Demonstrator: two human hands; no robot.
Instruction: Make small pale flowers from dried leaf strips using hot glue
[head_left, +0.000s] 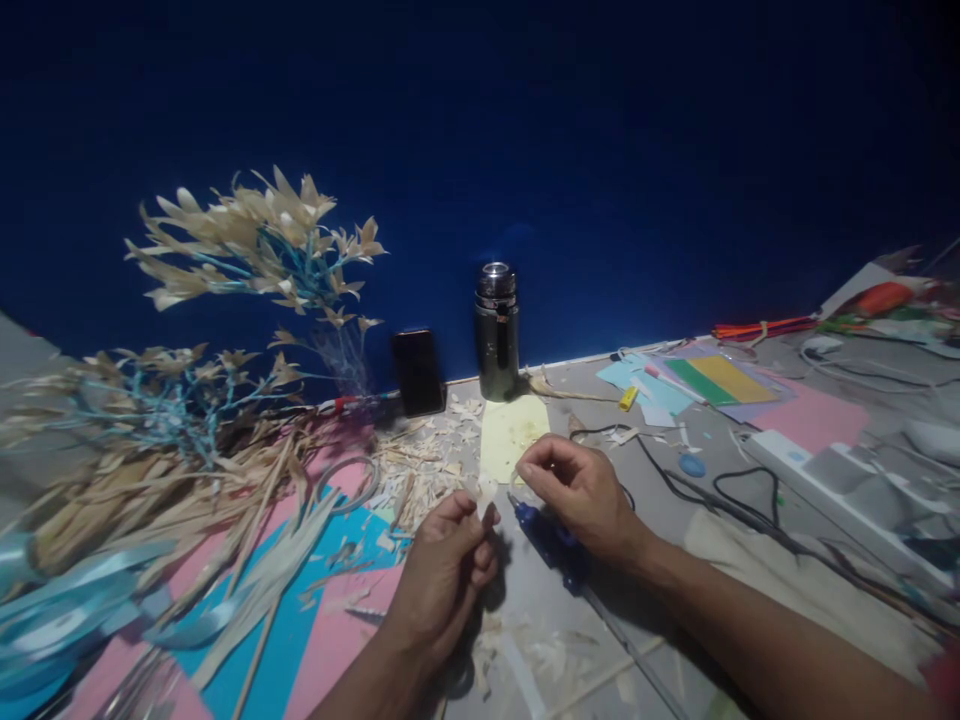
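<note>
**Leaf piece pinched at the middle of the bench**

A small pale leaf piece (485, 494) sits just below the centre of the frame, raised a little off the bench (720, 440) in the left hand (442, 570). That grip is closed on it: thumb and forefinger pinch its lower end and the other fingers curl underneath. The right hand (581, 490) is just beside it to the right, its grip also closed to a fine pinch of thumb and forefinger. Whether anything lies in that pinch is too small to tell.

The work looks like the shaping or fitting of one leaf, both hands meeting over it. A blue glue gun (547, 535) lies on the bench directly under the right hand. As a judgement, the next move calls for a steady left pinch and fine fingertip work on the leaf's free end.

Both forearms come in from the bottom edge. The left wrist is bent upward and the right wrist is turned inward.

Beyond the hands lies a yellow sheet (514, 435), with pale shavings (424, 460) to its left. Farther back stand a steel flask (496, 330) and a dark phone (418, 372), and a leafy branch (262, 240) fills the upper left.
</note>
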